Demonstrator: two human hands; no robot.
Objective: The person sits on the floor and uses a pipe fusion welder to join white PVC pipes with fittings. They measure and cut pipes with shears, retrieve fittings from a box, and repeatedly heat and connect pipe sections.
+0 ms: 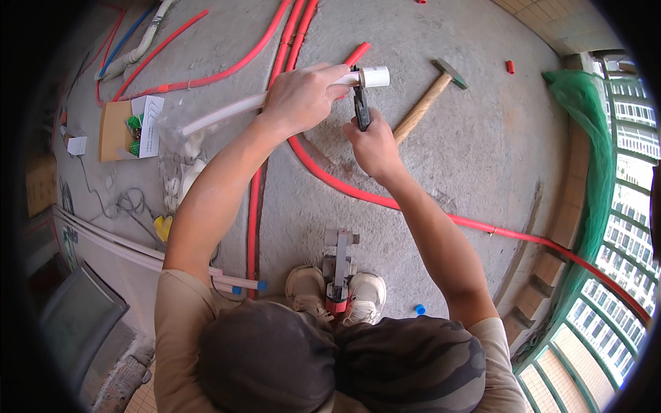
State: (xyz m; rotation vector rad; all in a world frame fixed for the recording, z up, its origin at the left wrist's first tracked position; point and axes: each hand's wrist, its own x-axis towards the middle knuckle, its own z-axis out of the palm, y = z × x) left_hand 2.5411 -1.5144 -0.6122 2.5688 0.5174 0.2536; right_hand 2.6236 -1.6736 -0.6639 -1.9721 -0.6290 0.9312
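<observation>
My left hand (303,98) is wrapped around a white pipe (224,113) that runs off to the left. A short, wider white pipe fitting (374,76) is at the pipe's right end, just past my fingers. In my right hand (375,141) is a dark-handled tool (361,107), held upright, its upper end at the pipe right beside the fitting. Whether it is a cutter or pliers I cannot tell, as its jaws are mostly hidden. A hammer (423,107) with a wooden handle lies on the floor to the right of that hand.
Red conduit (344,187) crosses the concrete floor. A grey tool with a red end (337,268) stands between my shoes. An open carton (127,131) holds green items at left. Green netting (585,103) hangs by the right railing. A blue cap (420,309) lies near my right shoe.
</observation>
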